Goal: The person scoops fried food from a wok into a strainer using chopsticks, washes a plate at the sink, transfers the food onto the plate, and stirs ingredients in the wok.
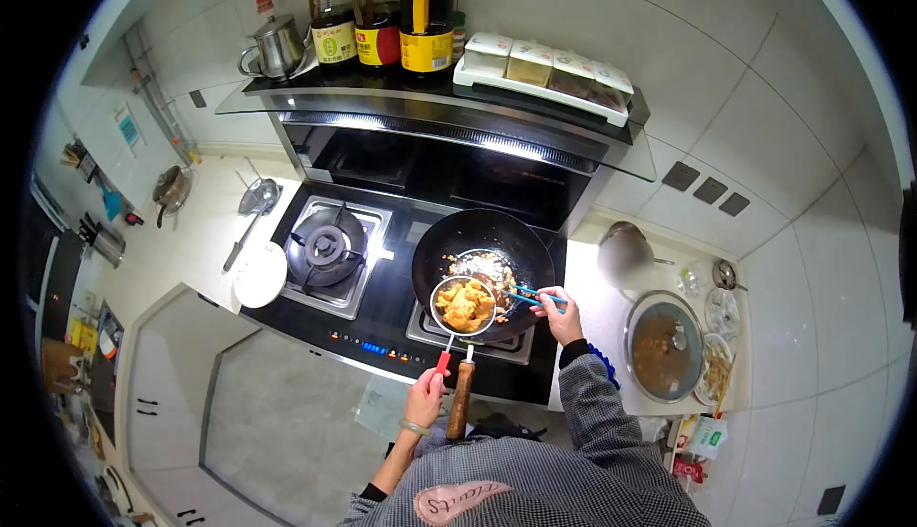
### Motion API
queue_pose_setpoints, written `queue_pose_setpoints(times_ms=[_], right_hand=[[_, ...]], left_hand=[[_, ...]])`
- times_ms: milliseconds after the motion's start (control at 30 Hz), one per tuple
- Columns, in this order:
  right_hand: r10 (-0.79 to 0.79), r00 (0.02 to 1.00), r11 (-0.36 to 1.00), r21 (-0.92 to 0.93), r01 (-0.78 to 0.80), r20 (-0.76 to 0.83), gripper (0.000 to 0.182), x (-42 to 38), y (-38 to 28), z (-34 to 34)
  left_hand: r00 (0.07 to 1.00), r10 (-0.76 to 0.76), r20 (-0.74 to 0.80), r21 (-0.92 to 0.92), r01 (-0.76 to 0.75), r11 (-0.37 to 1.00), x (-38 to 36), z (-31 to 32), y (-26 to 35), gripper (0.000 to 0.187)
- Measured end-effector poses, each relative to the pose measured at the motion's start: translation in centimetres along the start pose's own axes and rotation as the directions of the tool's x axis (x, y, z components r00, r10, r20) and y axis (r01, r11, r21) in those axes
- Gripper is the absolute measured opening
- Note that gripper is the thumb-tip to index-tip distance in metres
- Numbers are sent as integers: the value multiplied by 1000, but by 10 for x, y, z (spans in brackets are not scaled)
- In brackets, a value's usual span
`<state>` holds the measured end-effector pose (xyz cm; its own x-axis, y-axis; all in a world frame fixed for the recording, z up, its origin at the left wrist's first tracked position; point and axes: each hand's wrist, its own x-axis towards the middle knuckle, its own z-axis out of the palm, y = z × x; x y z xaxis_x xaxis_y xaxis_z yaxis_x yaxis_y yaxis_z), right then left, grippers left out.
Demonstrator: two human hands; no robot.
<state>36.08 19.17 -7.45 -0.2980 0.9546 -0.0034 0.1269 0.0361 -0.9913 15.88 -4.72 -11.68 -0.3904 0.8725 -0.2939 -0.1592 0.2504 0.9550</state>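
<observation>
My left hand (425, 399) is closed round the red handle of a mesh strainer (434, 313). Golden fried pieces (465, 305) fill the strainer, which is over the near side of a black wok (440, 242). Oil and small browned bits show in the wok bottom. Blue chopsticks (521, 295) are gripped in my right hand (558, 313), at the wok's right rim. Their tips point left over the wok, close to the strainer. The wok's wooden handle (460, 401) extends toward me, just right of my left hand.
An unlit burner (328, 245) is on the left. A white plate (260, 275) and a ladle (246, 233) lie on the left counter. A lidded pan (663, 347) stands at right. Sauce bottles (427, 26) and a seasoning box (544, 73) occupy the shelf above.
</observation>
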Motion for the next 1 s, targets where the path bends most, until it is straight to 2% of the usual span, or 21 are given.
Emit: queue_pose_setpoints(times_ms=[100,167,233,367,433,500,567,633,667,800,933,1000], right_hand=[[-31,998,999,-38,29,-54,16,2,6,2],[-39,996,999,4,39,-74,18,2,9,0],[-9,996,989,145,22,-91,18,0,5,-6],[-39,994,982,180,57,-101,22,-21,-31,-10],[-42,998,983,174,51,-56,23,-33,-56,-10],[21,988,972,227,-55,150,22,-38,-70,-7],[24,987,972,229,-60,158,22,-32,-63,-7],[22,1000,966,257,-26,19,21,-18,-45,-5],[12,1000,982,191,-6,-29,19,-10,-36,-5],[59,998,948,315,-49,-21,21,-4,-41,-4],[151,988,910,397,-123,-42,21,-4,-38,-19],[126,987,903,424,-72,-101,21,-4,-30,-20]], left_hand=[[1000,-10,-6,41,10,999,-3,1,4,24],[1000,3,3,24,-3,1000,-1,1,-1,24],[1000,4,-5,40,-4,999,-2,0,4,24],[1000,-6,-1,28,6,1000,-2,0,3,24],[1000,-4,1,23,4,1000,-1,0,0,24],[1000,-2,6,19,2,1000,0,1,-2,24],[1000,6,4,9,-6,1000,0,0,-2,24],[1000,9,5,14,-9,1000,0,0,-1,24],[1000,12,5,19,-12,1000,-1,0,0,24],[999,-33,-12,48,34,998,-2,0,4,24],[1000,2,1,-2,-2,1000,0,1,-5,24],[1000,2,-1,1,-2,1000,0,1,-5,24]])
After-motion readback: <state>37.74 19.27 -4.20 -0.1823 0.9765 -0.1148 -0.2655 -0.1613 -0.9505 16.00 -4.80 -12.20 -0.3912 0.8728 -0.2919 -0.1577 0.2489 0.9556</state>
